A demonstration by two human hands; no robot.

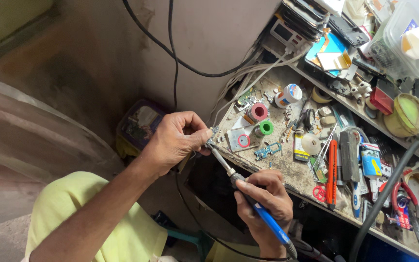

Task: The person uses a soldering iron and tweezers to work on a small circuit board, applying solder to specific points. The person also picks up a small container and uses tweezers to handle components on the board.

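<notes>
The soldering iron ran on a diagonal, blue handle down at 5 o'clock and metal tip up at 11 o'clock, right against a small circuit board at the workbench edge. Right hand was wrapped tight around the handle, left hand had the board pinched between thumb and fingertips. At 2 o'clock from the tip sat a red tape roll, a green roll and a white round tub. A clear plastic box at 2 o'clock held odd parts, too jumbled to tell. An orange-handled cutter lay off at 3 o'clock, well apart.
</notes>
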